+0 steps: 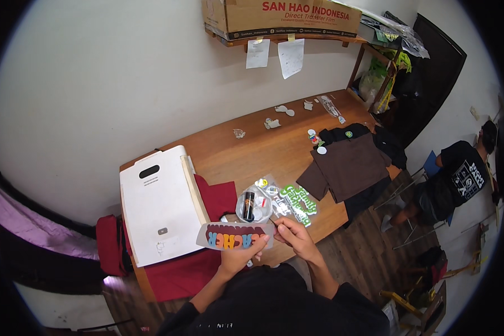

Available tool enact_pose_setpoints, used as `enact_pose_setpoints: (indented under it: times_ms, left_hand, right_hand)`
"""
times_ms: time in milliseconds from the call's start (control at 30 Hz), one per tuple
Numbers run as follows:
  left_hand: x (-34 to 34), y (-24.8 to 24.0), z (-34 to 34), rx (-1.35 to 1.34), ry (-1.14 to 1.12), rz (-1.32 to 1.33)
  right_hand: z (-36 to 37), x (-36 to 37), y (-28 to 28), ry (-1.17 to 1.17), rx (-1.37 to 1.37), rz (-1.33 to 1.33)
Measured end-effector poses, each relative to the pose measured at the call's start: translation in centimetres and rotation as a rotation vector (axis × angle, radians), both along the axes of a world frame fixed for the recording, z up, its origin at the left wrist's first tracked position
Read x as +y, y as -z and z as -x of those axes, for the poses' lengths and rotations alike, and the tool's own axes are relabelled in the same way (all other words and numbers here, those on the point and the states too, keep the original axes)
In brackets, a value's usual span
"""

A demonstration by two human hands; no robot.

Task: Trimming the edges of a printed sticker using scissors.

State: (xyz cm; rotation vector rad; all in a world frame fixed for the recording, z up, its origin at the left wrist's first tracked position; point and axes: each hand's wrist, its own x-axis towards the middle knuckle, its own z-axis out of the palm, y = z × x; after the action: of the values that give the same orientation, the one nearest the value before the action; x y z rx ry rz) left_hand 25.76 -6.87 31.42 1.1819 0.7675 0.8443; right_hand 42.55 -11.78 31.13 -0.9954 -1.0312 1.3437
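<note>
In front of my body, my left hand (242, 257) grips a clear transfer film sheet (209, 237) by its lower right part, thumb on top. The sheet carries a dark red design with orange, yellow and blue letters. At the sheet's right end, my right hand (297, 237) is closed, its fingertips pinched together close to the edge. A thin dark thing shows at those fingertips, too small to make out. Just beyond the sheet stands a round clear tub (254, 205) holding a black cylinder and other small items. Printed transfer stickers (298, 205) in green and white lie right of the tub.
A white heat press (161, 207) stands at the left over dark red cloth (179, 278). Folded brown clothing (350, 168) lies at the table's right. Film scraps (272, 123) are along the back. A person (459, 173) is at the far right. A cardboard box (285, 19) sits on a shelf.
</note>
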Motion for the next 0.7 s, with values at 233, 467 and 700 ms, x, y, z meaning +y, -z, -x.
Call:
enact_pose_setpoints:
  times_ms: [233, 467, 700]
  left_hand:
    - [0.1, 0.1, -0.1, 0.023, 0.005, -0.007]
    - [0.4, 0.5, -0.2, 0.029, -0.012, -0.001]
    - [0.5, 1.2, -1.2, -0.049, -0.121, 0.044]
  right_hand:
    - [0.1, 0.3, 0.0, 0.004, -0.044, -0.015]
    - [-0.7, 0.5, 0.8, 0.016, 0.041, -0.01]
    - [1.4, 2.0, 1.7, 0.318, -0.22, -0.287]
